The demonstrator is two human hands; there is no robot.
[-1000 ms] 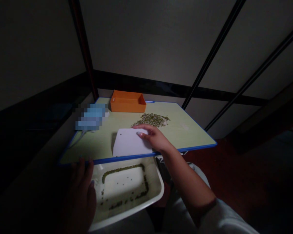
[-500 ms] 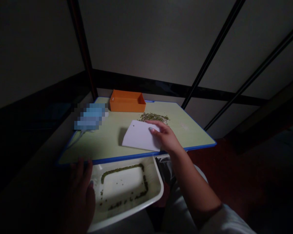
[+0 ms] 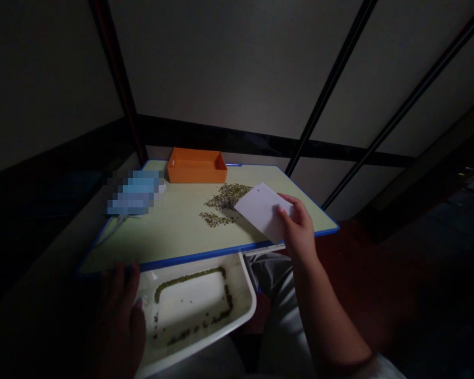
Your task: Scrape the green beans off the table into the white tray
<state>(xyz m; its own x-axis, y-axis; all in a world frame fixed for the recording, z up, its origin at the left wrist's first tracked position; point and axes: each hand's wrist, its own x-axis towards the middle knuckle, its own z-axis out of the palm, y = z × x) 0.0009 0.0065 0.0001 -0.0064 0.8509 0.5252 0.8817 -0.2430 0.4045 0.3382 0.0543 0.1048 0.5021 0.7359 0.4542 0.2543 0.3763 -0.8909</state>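
A white flat scraper with a small hole in one corner is tilted above the right part of the board. Its right side is gripped between the thumb and fingers of my right hand. Small green-brown grains lie scattered beside the scraper's left edge, with a smaller patch nearer me. Below the board's front edge is a white basin with a band of similar grains around its floor. In shadow, my left hand holds the basin's left side, fingertips by the board's edge.
The pale yellow-green board has a blue rim. An orange open box stands at its back left. A blurred-out blue item with a white cord lies at the left. Panelled walls rise behind the board.
My right hand has carried the scraper from the front edge rightward, tilting it beside the grains. More of the grains now shows. My left hand stays at the basin, while the view has shifted slightly.
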